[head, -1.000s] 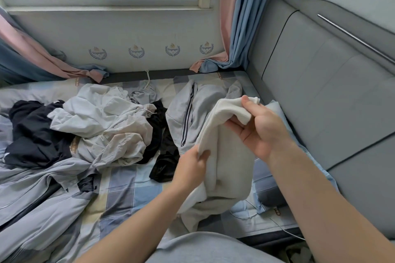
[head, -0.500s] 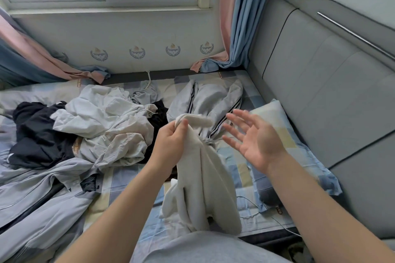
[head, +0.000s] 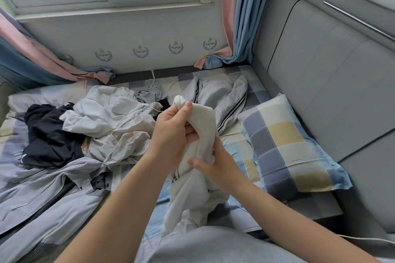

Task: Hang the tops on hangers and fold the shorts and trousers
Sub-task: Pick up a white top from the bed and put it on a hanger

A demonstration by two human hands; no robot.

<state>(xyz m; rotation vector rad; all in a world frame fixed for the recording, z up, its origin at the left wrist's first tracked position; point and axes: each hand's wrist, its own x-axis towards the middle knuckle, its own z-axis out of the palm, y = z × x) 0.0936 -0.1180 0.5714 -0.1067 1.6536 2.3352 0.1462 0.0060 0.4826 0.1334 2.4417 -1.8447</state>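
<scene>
White cloth, a soft white garment (head: 203, 128), is held up at the centre of the head view, above the checked bedsheet (head: 235, 145) and clear of the heap of clothes. Its top end is clenched in the left hand (head: 171, 132), with the thumb pressed over the bunched edge. Lower down it is grasped by the right hand (head: 215, 168), whose fingers are curled into the folds. This two-point hold is judged to be a way of finding an edge or opening so the piece can be shaken out.

The rest waits on the bed. A black garment (head: 49, 134) lies at the left, a pale crumpled jacket (head: 111, 121) at mid-left, and a grey striped piece (head: 224, 100) just behind the hands. A checked pillow (head: 286, 147) lies at the right against the grey headboard (head: 320, 70).

Whether the white garment is a top or shorts cannot be told, as it is bunched up. A small dark mark near its middle is too small to read. Its lower end is partly hidden behind the person's lap. No hangers are seen.
</scene>
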